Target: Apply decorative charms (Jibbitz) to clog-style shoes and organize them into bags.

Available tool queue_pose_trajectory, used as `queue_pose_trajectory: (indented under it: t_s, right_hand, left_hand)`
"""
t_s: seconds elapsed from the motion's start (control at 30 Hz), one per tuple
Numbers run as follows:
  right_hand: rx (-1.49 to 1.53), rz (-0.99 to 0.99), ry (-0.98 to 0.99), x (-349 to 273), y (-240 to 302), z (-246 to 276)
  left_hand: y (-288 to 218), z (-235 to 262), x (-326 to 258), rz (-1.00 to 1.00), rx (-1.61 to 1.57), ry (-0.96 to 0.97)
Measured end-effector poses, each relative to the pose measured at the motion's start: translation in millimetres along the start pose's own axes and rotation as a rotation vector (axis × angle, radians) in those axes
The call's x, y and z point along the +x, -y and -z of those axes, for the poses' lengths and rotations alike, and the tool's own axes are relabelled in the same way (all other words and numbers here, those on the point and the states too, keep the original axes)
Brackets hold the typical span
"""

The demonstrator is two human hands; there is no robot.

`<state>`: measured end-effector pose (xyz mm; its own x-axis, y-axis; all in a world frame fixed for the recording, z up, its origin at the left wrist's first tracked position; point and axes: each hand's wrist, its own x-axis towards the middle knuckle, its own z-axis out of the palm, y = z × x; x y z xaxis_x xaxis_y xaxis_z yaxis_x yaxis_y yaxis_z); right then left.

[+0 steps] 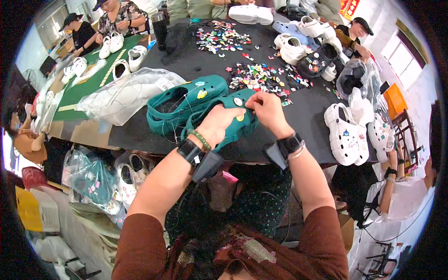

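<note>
Two teal foam clogs lie side by side near the front edge of a black-covered table (308,116). My left hand (218,122) grips the nearer teal clog (240,128) from above. My right hand (267,109) pinches at the top of that same clog, fingers closed beside a small round charm. The other teal clog (184,101) rests just to the left with small charms on its top. A spread of small colourful charms (266,77) lies just beyond my hands.
A clear plastic bag (126,93) lies left of the clogs. White clogs (345,135) stand at the right edge, more white and black clogs at the far right. A second charm pile (221,37) sits farther back. Other people sit around the tables. Bagged clogs (100,179) lie below left.
</note>
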<state>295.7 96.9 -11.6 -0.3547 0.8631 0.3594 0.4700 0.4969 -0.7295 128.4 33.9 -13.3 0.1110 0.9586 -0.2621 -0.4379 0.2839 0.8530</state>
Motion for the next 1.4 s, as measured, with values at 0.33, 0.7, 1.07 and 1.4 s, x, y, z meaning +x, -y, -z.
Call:
queue_pose_trajectory:
  t_s: [0.33,0.7,1.07,1.4]
  right_hand:
    - [0.373,-0.297,0.258,25,-7,20]
    - [0.175,-0.247,0.326,27,-2,17]
    - [0.641,-0.009,-0.2,-27,-29,-24]
    - [0.492,0.05,-0.111,-27,-4,-4]
  left_hand:
    - [-2,-4,-4,-0.146,0.271,-0.034]
    - [3,-8,2,-0.106,0.056,-0.127]
    - [5,-1,8,-0.081,-0.053,-0.129]
    - [4,2,5,-0.051,-0.008,-0.054]
